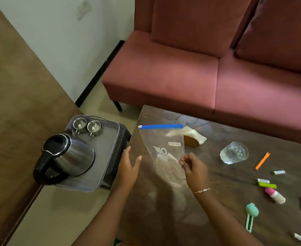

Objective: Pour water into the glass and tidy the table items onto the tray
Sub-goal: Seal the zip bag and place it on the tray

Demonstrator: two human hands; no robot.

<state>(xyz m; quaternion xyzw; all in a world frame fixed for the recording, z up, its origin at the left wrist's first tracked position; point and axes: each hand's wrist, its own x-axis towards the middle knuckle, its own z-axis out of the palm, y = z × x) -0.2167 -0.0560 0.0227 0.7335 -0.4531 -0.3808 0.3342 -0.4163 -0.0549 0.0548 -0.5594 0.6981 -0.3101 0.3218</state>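
A clear zip bag [164, 139] with a blue seal strip hangs upright above the dark table [217, 206]. My right hand [193, 170] pinches its lower right edge. My left hand [129, 165] is spread open just left of the bag, not touching it. A cut-glass tumbler [234, 152] lies on the table to the right. On a stool at the left, a grey tray [109, 146] carries a steel kettle [67, 155] and two small steel cups [87, 126].
Small items are scattered at the table's right: an orange stick [262, 160], batteries [279, 172], pink tubes [275, 195], a teal clip [251, 214]. A wrapped brown item [192, 139] lies behind the bag. A maroon sofa [199, 68] stands beyond the table.
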